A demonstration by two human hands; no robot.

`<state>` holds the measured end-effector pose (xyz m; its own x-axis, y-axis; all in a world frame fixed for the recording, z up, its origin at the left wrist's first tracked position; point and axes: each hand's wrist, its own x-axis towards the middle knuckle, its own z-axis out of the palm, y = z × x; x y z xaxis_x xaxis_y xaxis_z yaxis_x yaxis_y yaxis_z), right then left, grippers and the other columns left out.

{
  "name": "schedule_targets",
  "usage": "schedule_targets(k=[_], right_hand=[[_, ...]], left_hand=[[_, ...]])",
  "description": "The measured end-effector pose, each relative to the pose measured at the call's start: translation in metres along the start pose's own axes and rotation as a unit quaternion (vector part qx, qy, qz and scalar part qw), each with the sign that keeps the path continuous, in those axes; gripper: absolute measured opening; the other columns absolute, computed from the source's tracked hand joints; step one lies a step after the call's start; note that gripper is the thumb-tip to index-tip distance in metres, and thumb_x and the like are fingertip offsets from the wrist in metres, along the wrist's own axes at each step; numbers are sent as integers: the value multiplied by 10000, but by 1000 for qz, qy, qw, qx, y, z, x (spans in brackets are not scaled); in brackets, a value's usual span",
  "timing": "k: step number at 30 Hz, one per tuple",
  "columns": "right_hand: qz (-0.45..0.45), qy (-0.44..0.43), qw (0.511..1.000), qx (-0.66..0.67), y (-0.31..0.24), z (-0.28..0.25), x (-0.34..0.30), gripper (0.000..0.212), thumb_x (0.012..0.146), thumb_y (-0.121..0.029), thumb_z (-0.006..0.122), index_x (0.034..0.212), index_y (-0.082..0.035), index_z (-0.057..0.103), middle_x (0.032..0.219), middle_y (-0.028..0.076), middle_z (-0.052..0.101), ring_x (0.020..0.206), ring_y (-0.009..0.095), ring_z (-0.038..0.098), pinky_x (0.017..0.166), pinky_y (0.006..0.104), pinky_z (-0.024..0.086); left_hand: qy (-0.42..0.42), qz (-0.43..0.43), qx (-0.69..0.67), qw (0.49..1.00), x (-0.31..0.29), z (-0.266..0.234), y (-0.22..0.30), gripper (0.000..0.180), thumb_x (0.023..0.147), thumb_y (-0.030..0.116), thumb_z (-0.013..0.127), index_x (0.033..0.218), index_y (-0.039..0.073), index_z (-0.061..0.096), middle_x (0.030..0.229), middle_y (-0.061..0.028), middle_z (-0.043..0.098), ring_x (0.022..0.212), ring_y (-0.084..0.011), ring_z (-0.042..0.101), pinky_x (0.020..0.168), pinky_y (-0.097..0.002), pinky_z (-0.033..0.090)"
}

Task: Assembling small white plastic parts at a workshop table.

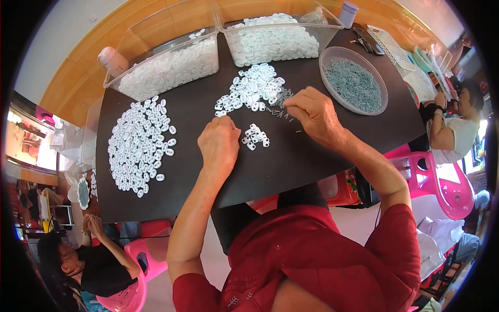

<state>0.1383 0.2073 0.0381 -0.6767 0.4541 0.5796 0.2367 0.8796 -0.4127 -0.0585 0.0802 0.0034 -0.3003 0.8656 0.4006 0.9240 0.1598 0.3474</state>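
Observation:
My left hand (220, 141) is closed, its fingers curled down near the table; whatever it holds is hidden. My right hand (315, 115) is pinched at the edge of a small heap of grey screw-like pins (281, 102), and I cannot make out anything between its fingertips. Beyond both hands lies a pile of small white plastic pieces with holes (254, 86). Between the hands sits a small cluster of similar white pieces (254, 136). To the left spreads a wide pile of white oval pieces with dark marks (136, 148).
Two clear bins (162, 66) (275, 44) full of white pieces stand along the back. A round tub (384, 99) of grey pins is at the right. Behind it are a phone (368, 40) and a lilac cup (348, 14). Other people sit at left and right on pink chairs (439, 182).

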Motion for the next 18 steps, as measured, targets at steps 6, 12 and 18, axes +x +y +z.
schedule_targets(k=[6, 12, 18], right_hand=[[244, -69, 925, 283, -33, 11, -16, 147, 824, -70, 626, 940, 11, 669, 824, 39, 655, 757, 86, 570, 697, 228, 459], [283, -109, 828, 471, -59, 36, -13, 152, 873, -97, 582, 910, 28, 660, 771, 37, 643, 705, 73, 565, 634, 212, 458], [273, -89, 847, 447, -70, 39, -24, 93, 842, -41, 608, 893, 24, 651, 763, 26, 630, 724, 68, 571, 651, 219, 468]], left_hand=[[64, -133, -345, 927, -14, -27, 19, 113, 767, 21, 688, 797, 1, 582, 670, -69, 564, 577, -177, 532, 529, -286, 417], [139, -57, -367, 918, -43, -20, 36, 130, 760, 9, 715, 853, 1, 624, 700, -38, 558, 607, -100, 514, 545, -230, 414], [95, -145, -545, 820, -58, -16, 39, 146, 813, 29, 689, 941, -11, 631, 768, -1, 577, 648, -69, 522, 600, -193, 443]])
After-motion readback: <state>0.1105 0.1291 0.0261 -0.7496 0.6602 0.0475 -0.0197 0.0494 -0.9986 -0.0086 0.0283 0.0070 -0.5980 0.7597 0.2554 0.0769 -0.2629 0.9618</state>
